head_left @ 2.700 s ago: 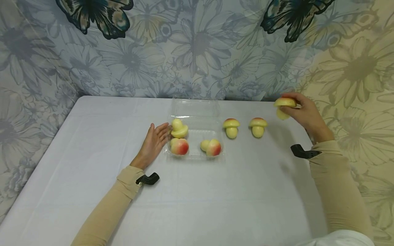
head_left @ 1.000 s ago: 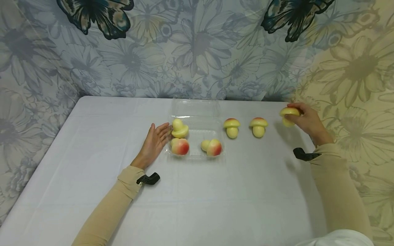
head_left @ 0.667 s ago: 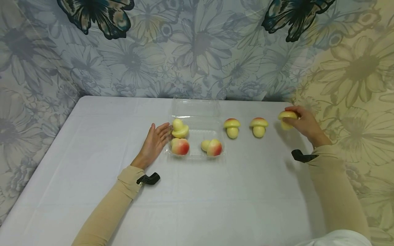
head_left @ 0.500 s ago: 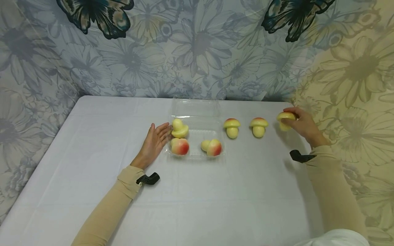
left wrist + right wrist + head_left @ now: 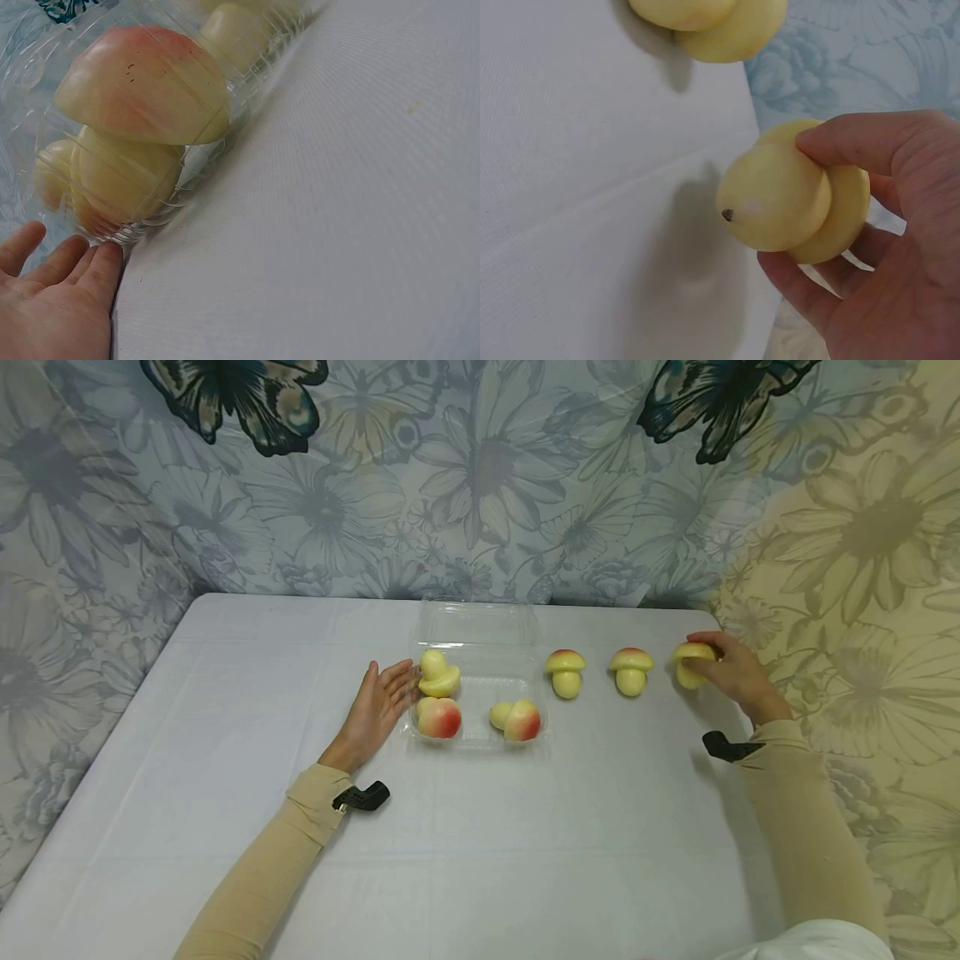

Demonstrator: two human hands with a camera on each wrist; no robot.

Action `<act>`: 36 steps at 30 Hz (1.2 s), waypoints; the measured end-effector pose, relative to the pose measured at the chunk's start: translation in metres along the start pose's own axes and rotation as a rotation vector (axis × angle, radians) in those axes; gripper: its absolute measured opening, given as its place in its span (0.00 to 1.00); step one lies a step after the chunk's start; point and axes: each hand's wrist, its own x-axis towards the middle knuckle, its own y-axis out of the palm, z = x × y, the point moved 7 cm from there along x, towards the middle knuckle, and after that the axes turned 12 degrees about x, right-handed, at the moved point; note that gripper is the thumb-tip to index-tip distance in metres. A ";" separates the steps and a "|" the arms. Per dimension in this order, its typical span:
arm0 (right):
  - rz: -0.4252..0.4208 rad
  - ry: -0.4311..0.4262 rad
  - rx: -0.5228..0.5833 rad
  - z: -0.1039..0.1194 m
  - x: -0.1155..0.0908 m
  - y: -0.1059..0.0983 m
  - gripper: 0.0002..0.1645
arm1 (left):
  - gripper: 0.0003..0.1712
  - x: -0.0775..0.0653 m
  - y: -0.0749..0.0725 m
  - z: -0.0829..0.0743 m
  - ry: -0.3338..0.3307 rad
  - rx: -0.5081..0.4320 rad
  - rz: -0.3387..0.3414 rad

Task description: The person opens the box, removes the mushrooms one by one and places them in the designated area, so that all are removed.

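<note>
My right hand [image 5: 738,675] pinches a yellow toy mushroom [image 5: 690,667] at the table's far right corner. In the right wrist view that mushroom [image 5: 772,199] shows its rounded stem with a dark spot, thumb and fingers around it, its shadow on the cloth. My left hand [image 5: 372,714] has its fingers straight, the tips at the left side of a clear plastic container [image 5: 480,739]. Inside lie three mushrooms: one at back left [image 5: 438,672], one at front left [image 5: 440,718], one at front right [image 5: 517,720]. Through the container wall the left wrist view shows a red-tinged cap [image 5: 146,86].
Two more toy mushrooms, a nearer one [image 5: 565,673] and a farther one [image 5: 631,671], stand in a row right of the container. The container's lid [image 5: 476,622] lies folded back toward the wall. White cloth covers the table [image 5: 525,860]; a flowered wall backs it.
My right hand has brought the mushroom down and slightly nearer, closer to the table and in line with the row. The left hand and the container have stayed in place.
</note>
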 end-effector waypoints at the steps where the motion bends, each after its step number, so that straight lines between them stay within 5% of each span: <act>1: 0.000 0.002 0.000 -0.001 0.000 0.000 0.38 | 0.48 0.000 0.000 0.000 -0.001 -0.002 -0.002; 22: 0.003 -0.030 0.021 -0.010 0.002 0.004 0.37 | 0.48 0.002 -0.001 0.001 0.000 -0.016 -0.004; 36: 0.045 0.024 0.013 -0.012 0.002 0.006 0.40 | 0.48 0.001 -0.001 0.000 -0.008 -0.012 -0.011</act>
